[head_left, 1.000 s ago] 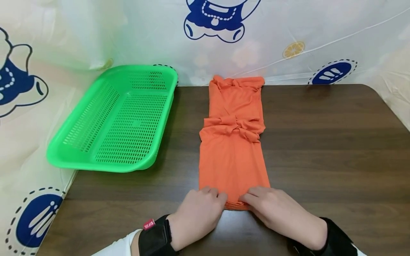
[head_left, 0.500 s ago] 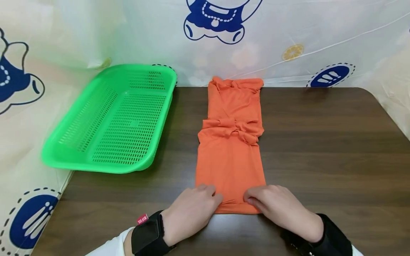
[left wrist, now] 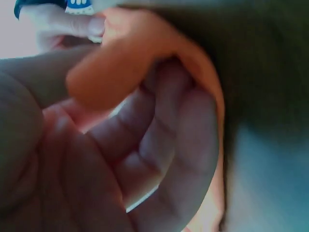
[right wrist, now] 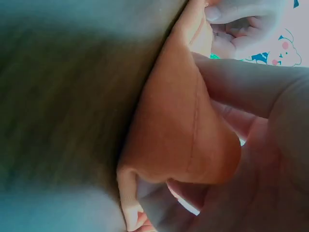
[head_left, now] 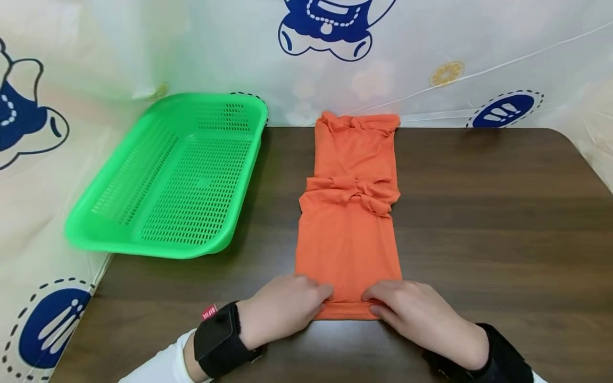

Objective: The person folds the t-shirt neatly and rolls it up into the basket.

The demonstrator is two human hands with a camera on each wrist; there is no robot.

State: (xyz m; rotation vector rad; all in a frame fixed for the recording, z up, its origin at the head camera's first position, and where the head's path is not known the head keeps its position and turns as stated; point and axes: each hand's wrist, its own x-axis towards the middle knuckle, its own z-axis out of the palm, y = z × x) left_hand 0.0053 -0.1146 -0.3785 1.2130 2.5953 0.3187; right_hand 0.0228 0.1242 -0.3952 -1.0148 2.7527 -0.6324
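Observation:
An orange garment (head_left: 346,239) lies lengthwise on the table in a narrow folded strip, with a gathered, bow-like band across its middle. Along its near end runs a narrow turned-over band. My left hand (head_left: 286,308) grips the near left corner; in the left wrist view, curled fingers (left wrist: 193,130) tuck into the orange cloth (left wrist: 120,63). At the near right corner my right hand (head_left: 421,314) pinches the same end. The right wrist view has the thumb (right wrist: 246,82) against the cloth (right wrist: 169,116), other fingers partly hidden behind it.
A green perforated basket (head_left: 187,186) stands at the left, overhanging the table's left edge. Dark wood table (head_left: 488,223) extends to the right of the garment. A pale printed plastic sheet (head_left: 206,48) hangs behind and covers the left side.
The garment's near end now shows a flat turned-over band where stacked hem edges showed before. My left hand has shifted slightly left, and both hands have stayed at the near corners.

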